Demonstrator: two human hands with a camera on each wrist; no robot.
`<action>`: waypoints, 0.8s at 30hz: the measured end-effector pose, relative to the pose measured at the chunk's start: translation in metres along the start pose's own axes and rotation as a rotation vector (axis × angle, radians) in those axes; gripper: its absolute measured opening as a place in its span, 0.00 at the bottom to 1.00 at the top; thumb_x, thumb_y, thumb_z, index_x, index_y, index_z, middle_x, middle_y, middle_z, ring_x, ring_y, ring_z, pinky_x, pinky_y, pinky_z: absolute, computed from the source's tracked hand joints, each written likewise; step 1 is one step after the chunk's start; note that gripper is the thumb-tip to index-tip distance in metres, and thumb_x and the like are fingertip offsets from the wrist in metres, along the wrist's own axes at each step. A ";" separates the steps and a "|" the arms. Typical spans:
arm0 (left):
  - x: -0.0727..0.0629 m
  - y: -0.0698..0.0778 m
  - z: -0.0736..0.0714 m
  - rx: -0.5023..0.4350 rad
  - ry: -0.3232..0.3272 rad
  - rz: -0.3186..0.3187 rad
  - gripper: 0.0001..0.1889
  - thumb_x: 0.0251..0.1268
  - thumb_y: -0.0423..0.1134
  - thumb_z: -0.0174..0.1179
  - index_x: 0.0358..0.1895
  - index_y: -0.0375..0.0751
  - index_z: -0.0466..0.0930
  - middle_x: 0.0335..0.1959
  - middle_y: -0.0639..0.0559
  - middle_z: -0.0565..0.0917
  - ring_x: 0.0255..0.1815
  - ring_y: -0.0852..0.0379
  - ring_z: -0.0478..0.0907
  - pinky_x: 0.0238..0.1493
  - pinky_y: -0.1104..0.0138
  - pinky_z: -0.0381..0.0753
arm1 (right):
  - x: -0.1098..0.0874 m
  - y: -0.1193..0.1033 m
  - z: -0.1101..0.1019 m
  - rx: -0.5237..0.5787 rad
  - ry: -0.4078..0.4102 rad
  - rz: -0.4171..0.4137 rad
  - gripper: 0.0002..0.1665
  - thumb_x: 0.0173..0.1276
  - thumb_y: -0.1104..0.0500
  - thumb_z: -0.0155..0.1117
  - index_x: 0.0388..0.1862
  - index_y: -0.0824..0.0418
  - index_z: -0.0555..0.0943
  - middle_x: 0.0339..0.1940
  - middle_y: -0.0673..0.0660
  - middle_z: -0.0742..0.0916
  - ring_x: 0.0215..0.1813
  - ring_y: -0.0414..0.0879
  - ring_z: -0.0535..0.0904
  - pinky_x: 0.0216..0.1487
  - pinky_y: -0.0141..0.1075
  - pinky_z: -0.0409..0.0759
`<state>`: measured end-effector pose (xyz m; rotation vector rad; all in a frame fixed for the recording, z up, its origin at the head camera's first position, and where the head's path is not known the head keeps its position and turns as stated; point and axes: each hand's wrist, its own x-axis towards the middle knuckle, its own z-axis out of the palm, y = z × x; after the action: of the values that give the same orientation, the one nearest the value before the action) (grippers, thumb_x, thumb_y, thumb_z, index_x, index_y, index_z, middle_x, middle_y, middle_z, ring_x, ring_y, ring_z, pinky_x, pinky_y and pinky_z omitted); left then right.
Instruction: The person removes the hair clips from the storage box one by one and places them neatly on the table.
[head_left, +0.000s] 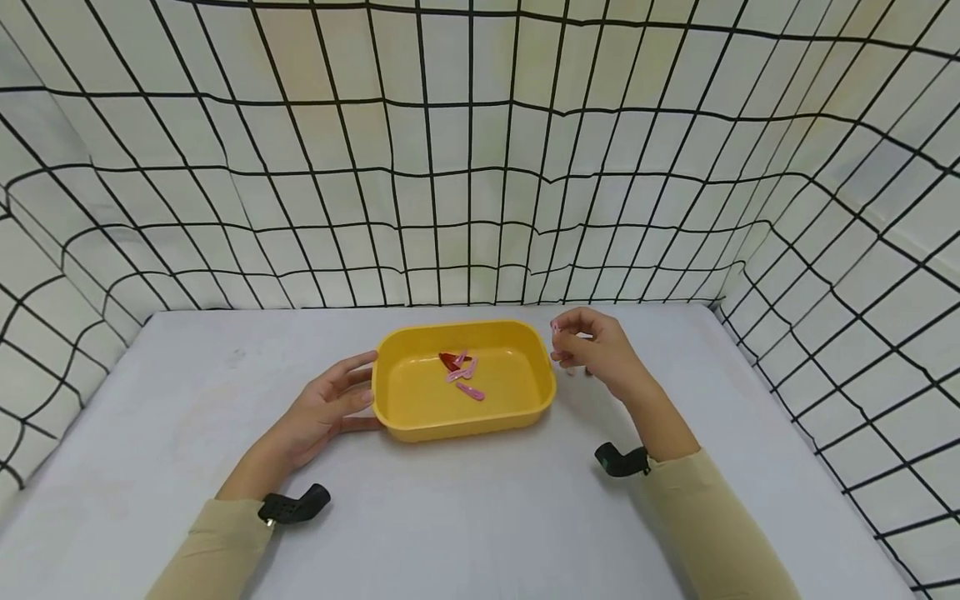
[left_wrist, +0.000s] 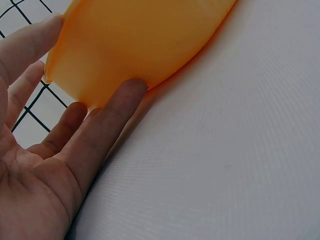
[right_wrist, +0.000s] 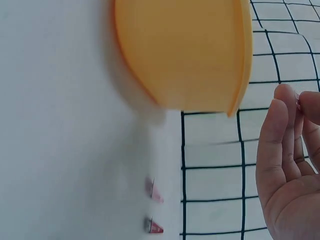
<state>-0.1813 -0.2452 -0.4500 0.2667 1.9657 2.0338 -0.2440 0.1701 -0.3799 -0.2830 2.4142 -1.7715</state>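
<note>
A yellow plastic tray (head_left: 397,408) holds several small pink hair clips (head_left: 470,391) and a red hair clip (head_left: 448,362). My left hand (head_left: 324,410) rests its spread, fairly straight fingers against the tray's left end, one up at the rim and others lower on the wall. Just past the right rim, my right hand (head_left: 600,350) pinches a small pink hair clip (head_left: 555,327) between thumb and fingertips, mostly covered by them. Two small pinkish-red pieces (right_wrist: 155,226) lie on the table below that hand, partly hidden by it in the head view.
The tray stands on a white table (head_left: 465,517). Black wire mesh (head_left: 468,175) over white sheeting rises behind the table and along both sides. Each wrist wears a black camera mount, such as the right mount (head_left: 621,460).
</note>
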 end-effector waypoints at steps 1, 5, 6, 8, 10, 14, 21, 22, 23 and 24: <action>0.000 0.000 0.000 0.002 0.003 -0.001 0.32 0.75 0.36 0.56 0.78 0.49 0.56 0.77 0.39 0.57 0.60 0.54 0.79 0.53 0.51 0.85 | -0.001 0.001 -0.004 -0.005 0.002 0.001 0.16 0.71 0.59 0.63 0.54 0.65 0.77 0.43 0.62 0.81 0.40 0.53 0.87 0.40 0.39 0.89; 0.000 0.002 0.000 0.006 0.007 -0.006 0.32 0.75 0.36 0.56 0.78 0.49 0.56 0.77 0.39 0.57 0.60 0.54 0.79 0.54 0.52 0.85 | -0.003 0.006 -0.017 -0.004 0.012 0.008 0.16 0.71 0.60 0.62 0.54 0.66 0.76 0.42 0.63 0.81 0.39 0.52 0.87 0.40 0.40 0.89; 0.000 0.002 0.001 0.007 0.010 -0.007 0.32 0.75 0.37 0.56 0.78 0.49 0.56 0.77 0.39 0.57 0.60 0.54 0.79 0.53 0.52 0.85 | -0.004 0.008 -0.020 -0.002 0.013 0.012 0.16 0.71 0.61 0.62 0.54 0.67 0.76 0.42 0.63 0.81 0.39 0.52 0.86 0.41 0.39 0.89; -0.001 0.002 0.001 0.004 0.014 -0.010 0.32 0.75 0.37 0.57 0.78 0.49 0.56 0.77 0.39 0.57 0.60 0.55 0.79 0.53 0.52 0.85 | -0.005 0.010 -0.026 0.002 0.018 0.025 0.17 0.71 0.62 0.61 0.55 0.68 0.75 0.43 0.63 0.80 0.39 0.52 0.87 0.42 0.40 0.89; -0.001 0.003 0.001 0.003 0.015 -0.012 0.33 0.74 0.37 0.58 0.78 0.49 0.56 0.77 0.39 0.57 0.60 0.56 0.79 0.53 0.52 0.85 | -0.005 0.014 -0.032 -0.004 0.025 0.042 0.16 0.72 0.62 0.60 0.55 0.68 0.75 0.43 0.62 0.81 0.40 0.52 0.87 0.43 0.40 0.89; -0.001 0.003 0.001 0.002 0.009 -0.008 0.33 0.74 0.37 0.57 0.78 0.49 0.56 0.77 0.39 0.57 0.60 0.55 0.79 0.53 0.52 0.85 | -0.007 0.021 -0.046 -0.035 0.039 0.064 0.16 0.73 0.62 0.58 0.56 0.68 0.75 0.43 0.60 0.81 0.42 0.50 0.86 0.45 0.41 0.89; -0.001 0.003 0.001 -0.003 -0.001 -0.010 0.33 0.75 0.37 0.57 0.78 0.49 0.56 0.77 0.38 0.57 0.60 0.55 0.79 0.53 0.52 0.85 | -0.008 0.034 -0.065 -0.077 0.060 0.084 0.19 0.74 0.61 0.57 0.58 0.71 0.73 0.43 0.58 0.82 0.41 0.43 0.84 0.42 0.35 0.87; -0.001 0.003 0.000 -0.007 -0.004 -0.009 0.33 0.75 0.36 0.57 0.78 0.49 0.56 0.77 0.38 0.57 0.60 0.55 0.80 0.54 0.52 0.85 | -0.007 0.036 -0.067 -0.081 0.061 0.090 0.19 0.74 0.61 0.57 0.59 0.71 0.73 0.43 0.58 0.82 0.41 0.42 0.83 0.42 0.34 0.87; -0.001 0.003 0.000 -0.010 -0.006 -0.008 0.33 0.75 0.36 0.57 0.78 0.49 0.56 0.77 0.38 0.57 0.60 0.54 0.80 0.54 0.52 0.85 | -0.007 0.037 -0.069 -0.083 0.060 0.098 0.19 0.74 0.61 0.57 0.59 0.70 0.73 0.43 0.58 0.82 0.41 0.43 0.83 0.42 0.34 0.87; -0.001 0.003 0.000 -0.012 -0.008 -0.008 0.33 0.75 0.36 0.56 0.78 0.49 0.55 0.77 0.38 0.57 0.60 0.54 0.80 0.54 0.52 0.85 | -0.007 0.039 -0.071 -0.083 0.057 0.106 0.19 0.75 0.60 0.57 0.59 0.70 0.73 0.43 0.58 0.83 0.41 0.43 0.83 0.42 0.34 0.87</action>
<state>-0.1807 -0.2457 -0.4469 0.2636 1.9464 2.0362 -0.2552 0.2492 -0.3958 -0.1113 2.4951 -1.6602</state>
